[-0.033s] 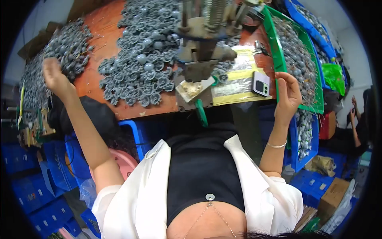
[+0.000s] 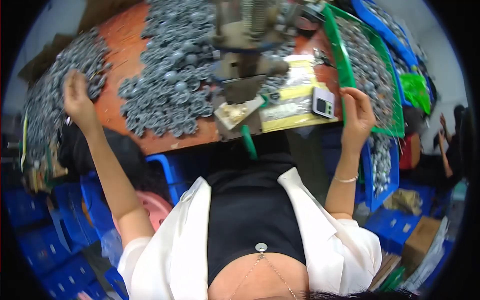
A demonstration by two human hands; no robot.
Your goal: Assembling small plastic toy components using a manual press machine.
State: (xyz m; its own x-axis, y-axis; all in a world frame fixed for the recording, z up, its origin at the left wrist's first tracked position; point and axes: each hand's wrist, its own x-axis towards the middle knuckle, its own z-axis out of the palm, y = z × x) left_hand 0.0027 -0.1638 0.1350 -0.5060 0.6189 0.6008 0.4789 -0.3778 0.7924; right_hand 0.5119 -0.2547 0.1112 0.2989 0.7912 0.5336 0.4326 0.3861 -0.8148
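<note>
My left hand (image 2: 78,100) is raised at the left, beside a heap of small grey rounded parts (image 2: 55,85). Its fingers point up and look stretched, slightly smeared, with no part visible in them. On the right, my right hand (image 2: 358,112) is at the near-left wall of a green tray (image 2: 345,65), thumb and forefinger brought together. Whatever may be between those fingertips is too small to make out. Between my hands stands a metal press (image 2: 242,95), with a pale block (image 2: 232,114) under its head. Another mound of grey cup-shaped parts (image 2: 167,95) lies left of the press.
A white handheld device (image 2: 324,102) lies on yellow-edged clear plastic (image 2: 287,107) right of the press. Blue bins (image 2: 382,170) stand by the table's right end. A pink basket (image 2: 156,205) sits below the table's left side. Another person (image 2: 442,145) is at far right.
My left hand has shifted slightly right and lower relative to the heap. My right hand stays almost in place by the green tray. The whole view has shifted a little.
</note>
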